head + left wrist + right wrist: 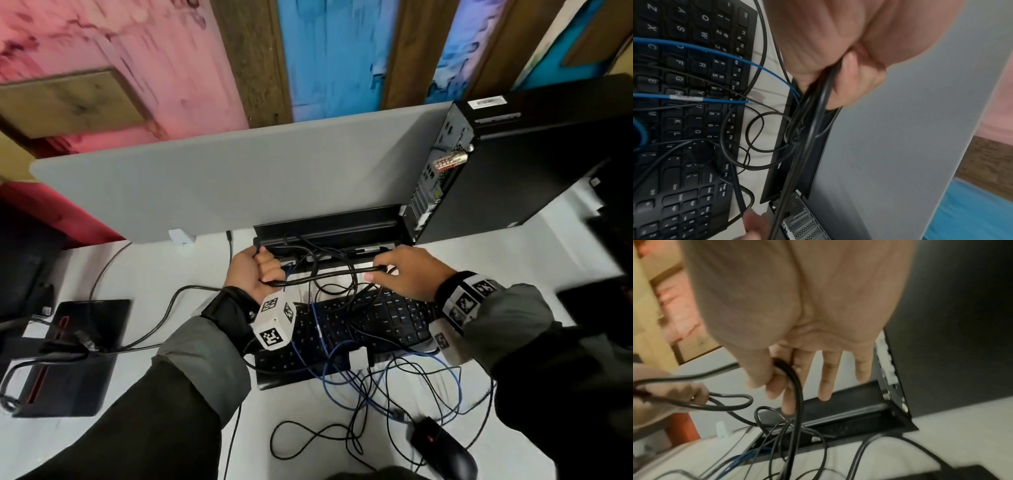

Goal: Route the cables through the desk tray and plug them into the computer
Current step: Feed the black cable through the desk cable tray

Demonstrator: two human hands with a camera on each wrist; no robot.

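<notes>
— Starting with the head view, how far along are we?

— Partway, we judge. Our left hand (255, 274) is fisted round a thick black cable (325, 275), and our right hand (399, 270) pinches the same cable further along, so it sags between them just above the desk tray (342, 228). Several thin leads already dip into that long black trough. The computer (513, 164), a matte black tower, stands at the tray's right end with its perforated metal back facing us. Whether anything is plugged in, we cannot tell.

— And what is left?

— A tangle of blue cables (342, 370) and thin black ones lies loose over the keyboard (376, 322) and the white desk, near the mouse (442, 448). Those look unrouted.

— The left wrist view?

— Our left hand (838, 48) has its fingers curled tight on the glossy, rubbery cable (818, 123), which runs down along the tray (777, 178) toward the computer's (803, 224) vented slots. A blue cable (725, 55) arcs over the keys into the tray's near end.

— The right wrist view?

— Our right hand (797, 321) clamps the cable (797, 394) between thumb and forefinger; the other fingers hang straight. Below, the tray's (869, 418) smooth angular lip takes in a knot of thin round leads, and the grey felt-like divider (719, 360) stands behind.
</notes>
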